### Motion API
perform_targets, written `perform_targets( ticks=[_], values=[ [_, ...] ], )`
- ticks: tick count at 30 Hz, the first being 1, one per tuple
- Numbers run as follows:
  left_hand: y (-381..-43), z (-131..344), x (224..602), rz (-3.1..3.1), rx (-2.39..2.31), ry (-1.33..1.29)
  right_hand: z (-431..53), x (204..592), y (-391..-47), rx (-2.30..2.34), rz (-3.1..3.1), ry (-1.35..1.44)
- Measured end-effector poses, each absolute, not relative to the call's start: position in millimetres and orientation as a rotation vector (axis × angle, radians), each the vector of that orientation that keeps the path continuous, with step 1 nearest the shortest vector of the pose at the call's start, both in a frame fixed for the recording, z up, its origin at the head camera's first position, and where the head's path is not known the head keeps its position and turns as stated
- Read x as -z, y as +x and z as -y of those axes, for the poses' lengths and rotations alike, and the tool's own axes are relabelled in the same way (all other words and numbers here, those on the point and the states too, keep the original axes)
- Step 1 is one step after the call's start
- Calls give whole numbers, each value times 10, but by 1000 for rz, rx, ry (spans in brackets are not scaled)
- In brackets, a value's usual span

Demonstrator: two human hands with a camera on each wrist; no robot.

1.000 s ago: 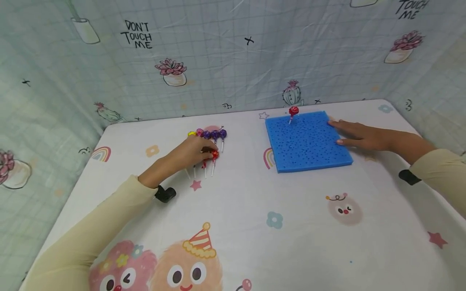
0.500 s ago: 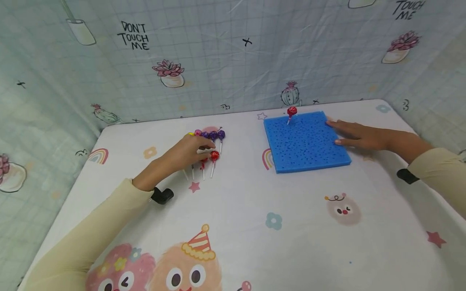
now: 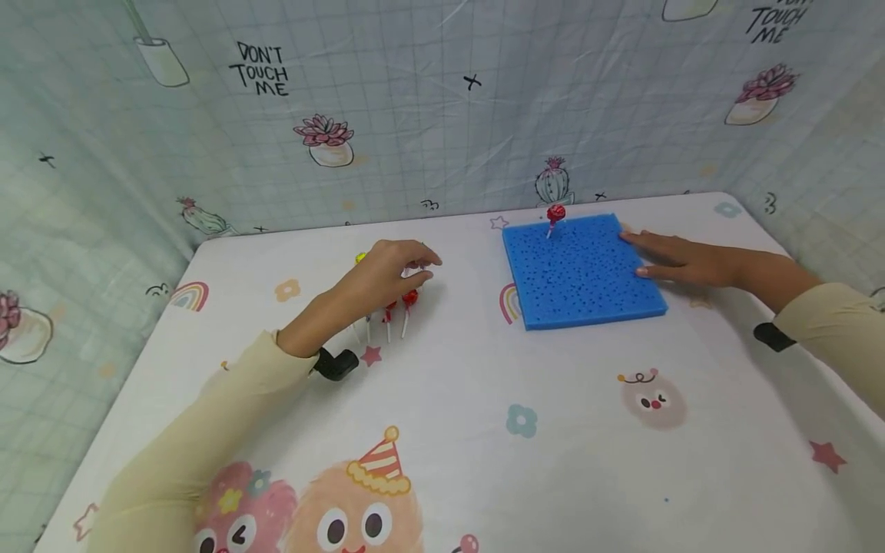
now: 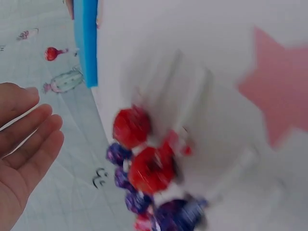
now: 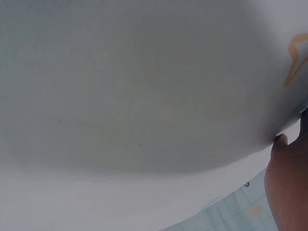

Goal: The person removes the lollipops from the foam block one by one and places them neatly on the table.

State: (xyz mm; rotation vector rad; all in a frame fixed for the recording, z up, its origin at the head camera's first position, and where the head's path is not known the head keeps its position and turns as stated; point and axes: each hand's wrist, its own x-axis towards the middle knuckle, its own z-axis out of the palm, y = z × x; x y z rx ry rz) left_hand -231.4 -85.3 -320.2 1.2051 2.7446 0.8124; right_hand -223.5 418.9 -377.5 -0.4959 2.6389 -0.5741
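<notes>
My left hand (image 3: pixel 389 269) is over the lollipops on the table, its fingers loosely bent with nothing between them. Two red lollipops (image 4: pixel 132 127) and a purple lollipop (image 4: pixel 175 216) lie below it, sticks toward the table's front. Behind them, in the left wrist view, is a row of smaller-looking purple lollipops (image 4: pixel 138 201); the hand hides most of this row in the head view, though a yellow lollipop (image 3: pixel 360 257) shows. My right hand (image 3: pixel 674 257) rests at the right edge of a blue dotted foam block (image 3: pixel 581 284), fingers spread. One red lollipop (image 3: pixel 556 213) stands upright at the block's back left.
A white cloth with printed cartoon figures covers the table (image 3: pixel 456 384). Behind it hangs a pale patterned curtain (image 3: pixel 415 92), close to the back edge. A black wrist camera (image 3: pixel 337 365) sits under the left sleeve.
My left hand was at the front red lollipop, then drew back from it and moved right and farther over the back row. The right hand and foam block have stayed put.
</notes>
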Motion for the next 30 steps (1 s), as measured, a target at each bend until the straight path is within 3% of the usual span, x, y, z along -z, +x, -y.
perform_targets(
  ticks=[20,30],
  values=[
    [-2551,-407,3226,-2588,-1077,1335,-4187,3784,-2233,550,-2668,-478],
    [-2770,-778,3361,-2585,-1271,1136,-4179,3796,-2242,577,-2664,-494]
  ],
)
